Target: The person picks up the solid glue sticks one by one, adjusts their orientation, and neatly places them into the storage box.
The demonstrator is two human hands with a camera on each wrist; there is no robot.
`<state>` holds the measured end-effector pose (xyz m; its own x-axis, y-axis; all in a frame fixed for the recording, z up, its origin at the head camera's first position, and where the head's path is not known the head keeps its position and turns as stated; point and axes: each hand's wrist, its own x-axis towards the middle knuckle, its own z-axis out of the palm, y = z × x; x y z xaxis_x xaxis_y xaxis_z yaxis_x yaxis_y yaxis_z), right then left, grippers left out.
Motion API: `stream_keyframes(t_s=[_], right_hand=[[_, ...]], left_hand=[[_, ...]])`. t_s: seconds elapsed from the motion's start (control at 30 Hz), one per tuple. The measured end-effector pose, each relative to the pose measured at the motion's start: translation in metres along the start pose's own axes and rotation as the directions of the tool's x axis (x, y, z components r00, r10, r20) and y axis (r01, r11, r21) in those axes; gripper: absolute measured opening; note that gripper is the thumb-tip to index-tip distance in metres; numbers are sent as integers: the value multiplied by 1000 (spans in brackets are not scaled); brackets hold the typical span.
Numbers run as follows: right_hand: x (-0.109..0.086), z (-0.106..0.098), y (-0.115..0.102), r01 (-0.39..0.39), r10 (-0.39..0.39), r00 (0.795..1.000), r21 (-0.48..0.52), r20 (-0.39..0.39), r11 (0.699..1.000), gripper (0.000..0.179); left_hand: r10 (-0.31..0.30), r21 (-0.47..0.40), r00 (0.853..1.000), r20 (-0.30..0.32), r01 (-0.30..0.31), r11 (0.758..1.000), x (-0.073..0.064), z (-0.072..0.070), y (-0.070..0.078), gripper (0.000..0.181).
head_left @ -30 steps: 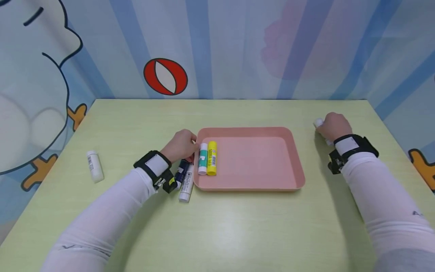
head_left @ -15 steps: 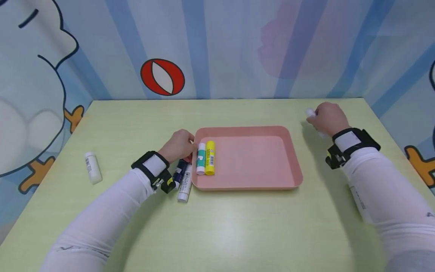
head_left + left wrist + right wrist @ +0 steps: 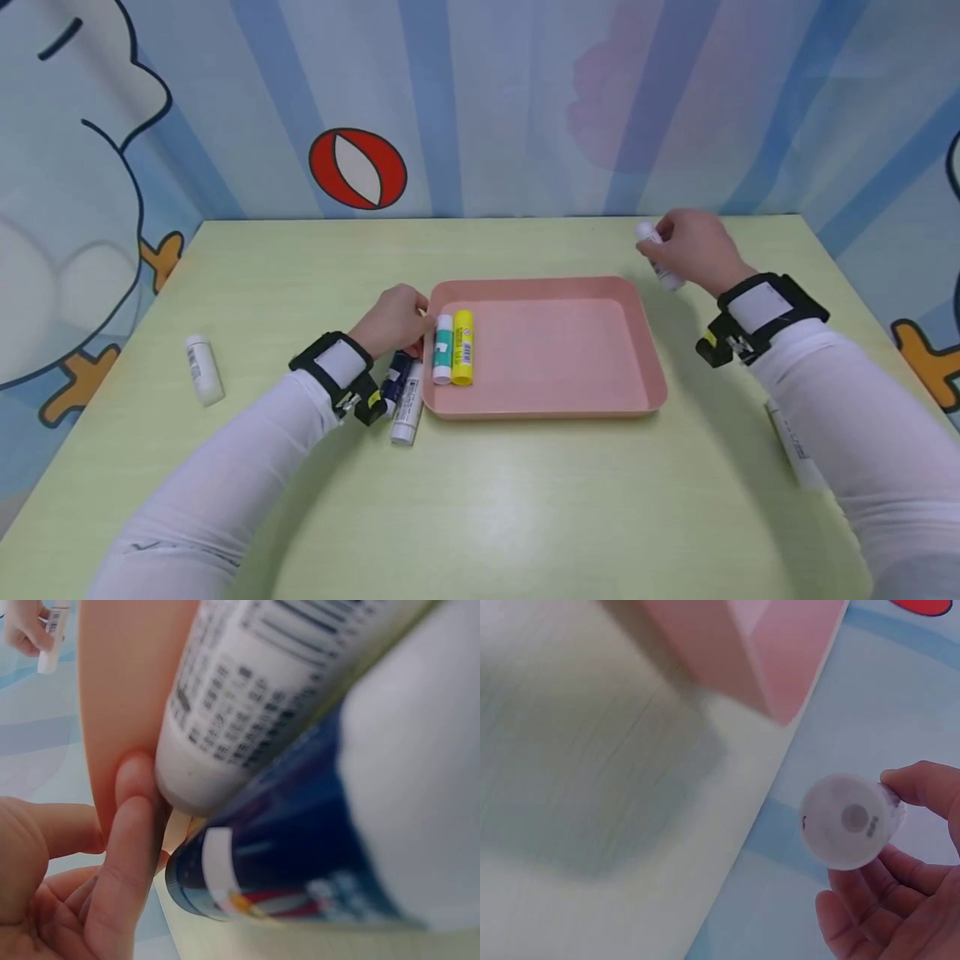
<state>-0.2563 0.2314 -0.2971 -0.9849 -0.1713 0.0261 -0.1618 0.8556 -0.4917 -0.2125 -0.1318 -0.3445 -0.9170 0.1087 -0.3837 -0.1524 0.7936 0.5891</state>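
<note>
My left hand (image 3: 393,321) pinches the left rim of a pink tray (image 3: 555,404), with the thumb and fingers on either side of its wall in the left wrist view. Inside the tray, a white-and-teal glue stick (image 3: 443,350) lies beside a yellow glue stick (image 3: 462,348) along the left wall. Just outside that wall are a navy glue stick (image 3: 277,832) and a white glue stick (image 3: 232,712). My right hand (image 3: 697,247) holds another white glue stick (image 3: 662,257) above the table, beyond the tray's far right corner. Its round end faces the right wrist camera.
A white glue stick (image 3: 204,371) lies alone on the left of the table (image 3: 525,508). Another white tube (image 3: 793,446) lies at the right, partly covered by my right forearm. A printed blue backdrop (image 3: 510,108) stands along the table's back edge.
My right hand has lifted the white glue stick and carried it left and back, toward the tray. The white tube under the right forearm has come into sight. My left hand stays at the tray.
</note>
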Motion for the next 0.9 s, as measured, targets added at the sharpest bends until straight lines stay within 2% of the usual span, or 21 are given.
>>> stream_keyframes(t_s=[0.23,0.47,0.7,0.9], right_hand=[[0,10,-30,27,-31,998,86,53,996,42],[1,33,-57,39,-43,992,37,121,999,39],[-2,57,-83,89,-97,970,47,225,995,35],[-5,76,-100,78,-73,947,-3,313,997,34]], left_hand=[[8,-7,1000,-1,-8,1000,-1,0,1,29],[6,3,1000,4,-6,1000,-2,0,2,30],[1,4,1000,2,-1,1000,-2,0,1,30],[17,-7,1000,-1,-17,1000,-1,2,0,29]])
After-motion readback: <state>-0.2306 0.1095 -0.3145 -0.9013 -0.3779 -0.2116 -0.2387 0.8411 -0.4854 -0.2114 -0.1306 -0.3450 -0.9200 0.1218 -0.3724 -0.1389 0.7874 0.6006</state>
